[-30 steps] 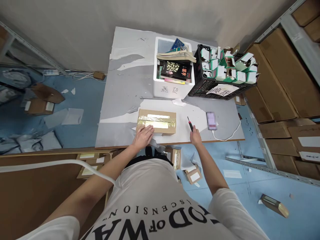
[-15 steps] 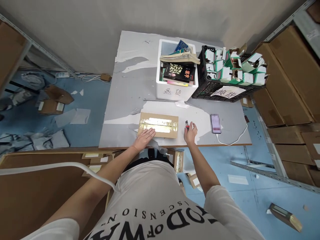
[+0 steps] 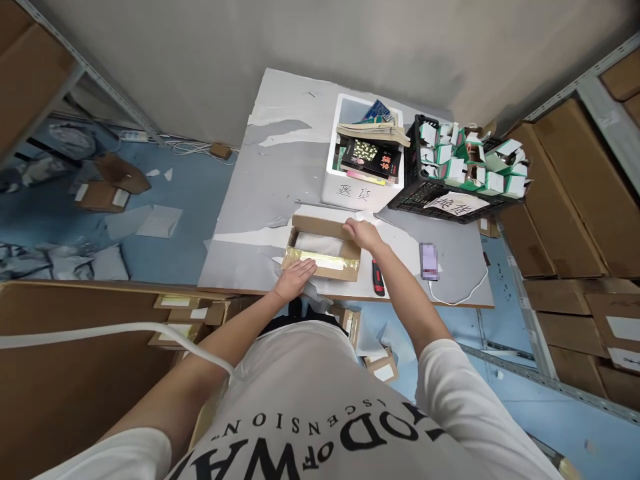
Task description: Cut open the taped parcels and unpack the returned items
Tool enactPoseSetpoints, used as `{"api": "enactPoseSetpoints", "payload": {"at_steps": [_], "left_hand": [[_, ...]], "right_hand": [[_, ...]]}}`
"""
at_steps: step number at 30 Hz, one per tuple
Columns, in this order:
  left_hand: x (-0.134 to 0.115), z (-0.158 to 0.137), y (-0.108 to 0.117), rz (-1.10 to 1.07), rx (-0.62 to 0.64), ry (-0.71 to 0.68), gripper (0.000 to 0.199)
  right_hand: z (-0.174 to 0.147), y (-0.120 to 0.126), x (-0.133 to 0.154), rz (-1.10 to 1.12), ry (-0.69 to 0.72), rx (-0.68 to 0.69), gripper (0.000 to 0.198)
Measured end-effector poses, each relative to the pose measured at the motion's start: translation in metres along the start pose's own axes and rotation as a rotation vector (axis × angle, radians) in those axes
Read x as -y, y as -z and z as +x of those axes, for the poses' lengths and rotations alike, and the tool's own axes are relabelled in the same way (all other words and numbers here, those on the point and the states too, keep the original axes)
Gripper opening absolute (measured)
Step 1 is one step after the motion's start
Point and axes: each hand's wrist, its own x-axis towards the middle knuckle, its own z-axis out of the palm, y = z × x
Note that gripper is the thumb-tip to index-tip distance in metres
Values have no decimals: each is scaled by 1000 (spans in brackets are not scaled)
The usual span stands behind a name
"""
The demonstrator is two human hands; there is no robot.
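A small cardboard box [image 3: 345, 267] stands on the table near its front edge, its far flap raised and white material showing inside. My left hand [image 3: 296, 279] lies flat with fingers stretched over the taped near flap at the left. At the box's far right corner, my right hand [image 3: 362, 233] is closed on the raised cardboard flap [image 3: 320, 225]. A red and black utility knife [image 3: 378, 279] rests on the table just right of the box, beneath my right forearm.
Behind the box stand a white foam bin [image 3: 363, 195] of books and a black crate [image 3: 435, 200] filled with green-and-white cartons. A phone [image 3: 429, 261] with a white cable lies at the right. Cardboard boxes fill the shelf [image 3: 565, 250] on the right.
The utility knife has left my right hand and now lies on the table. My right hand has moved left to the box, whose far flap has come up. My left hand stays on the box.
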Motion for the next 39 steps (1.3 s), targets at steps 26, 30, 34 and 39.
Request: {"api": "enactPoseSetpoints", "payload": {"at_steps": [26, 30, 34, 39], "left_hand": [[90, 35, 86, 72, 443, 90, 108], [84, 34, 83, 106, 404, 64, 91], [84, 34, 80, 110, 412, 81, 81], [86, 38, 87, 84, 471, 80, 85]], "right_hand": [[-86, -38, 53, -135, 184, -63, 42], [-109, -48, 66, -223, 131, -101, 24], [-133, -78, 72, -175, 177, -94, 37], [-153, -99, 68, 14, 269, -110, 48]]}}
